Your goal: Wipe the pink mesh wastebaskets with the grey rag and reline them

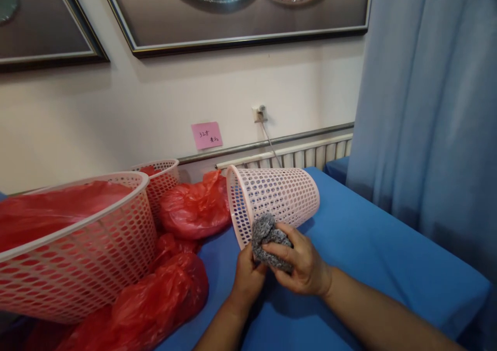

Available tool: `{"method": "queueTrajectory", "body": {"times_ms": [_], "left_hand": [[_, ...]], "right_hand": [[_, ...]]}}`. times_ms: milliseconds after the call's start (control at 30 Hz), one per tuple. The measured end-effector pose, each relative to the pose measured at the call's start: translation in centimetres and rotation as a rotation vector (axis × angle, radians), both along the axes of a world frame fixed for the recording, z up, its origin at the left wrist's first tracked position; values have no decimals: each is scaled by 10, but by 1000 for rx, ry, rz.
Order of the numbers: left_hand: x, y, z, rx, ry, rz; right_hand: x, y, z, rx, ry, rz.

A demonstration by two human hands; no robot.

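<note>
From the wearer's head view, the right hand [305, 263] clutches a grey cloth [267, 242] at the pink basket [287, 193], lying sideways on the blue-covered table [392, 250], right of a red bag [194, 211]. The left hand [247, 276], partly hidden, seems to grip the near rim; were that to slacken, the cloth's push could roll the round basket.

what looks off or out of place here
One basket lies on its side on the blue sheet, while the two baskets at left stand upright. It looks deliberate: the left hand is near its rim and the right hand holds a gray cloth there. No spill or damage shows.
</note>
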State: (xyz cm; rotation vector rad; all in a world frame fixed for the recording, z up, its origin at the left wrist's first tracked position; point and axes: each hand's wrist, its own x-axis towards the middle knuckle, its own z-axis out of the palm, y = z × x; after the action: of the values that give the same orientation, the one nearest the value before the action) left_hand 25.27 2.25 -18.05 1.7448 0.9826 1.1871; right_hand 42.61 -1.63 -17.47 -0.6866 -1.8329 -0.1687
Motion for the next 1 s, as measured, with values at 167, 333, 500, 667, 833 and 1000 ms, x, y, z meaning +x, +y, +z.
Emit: {"method": "queueTrajectory", "body": {"times_ms": [167, 333, 500, 667, 833, 1000], "left_hand": [[-4, 3, -5, -31, -59, -29], [2, 3, -15, -18, -42, -96], [4, 4, -16, 26, 22, -93], [1, 6, -12, 22, 37, -156], [-1, 11, -18, 13, 66, -110], [0, 13, -22, 75, 163, -117]], "right_hand": [[25, 29, -10, -66, 226, -303], [91, 82, -22, -451, 917, -655], [54, 51, -14, -274, 572, -442], [-2, 5, -7, -30, 89, -73], [55, 54, -16, -344, 601, -482], [98, 87, -22, -580, 995, -595]]}}
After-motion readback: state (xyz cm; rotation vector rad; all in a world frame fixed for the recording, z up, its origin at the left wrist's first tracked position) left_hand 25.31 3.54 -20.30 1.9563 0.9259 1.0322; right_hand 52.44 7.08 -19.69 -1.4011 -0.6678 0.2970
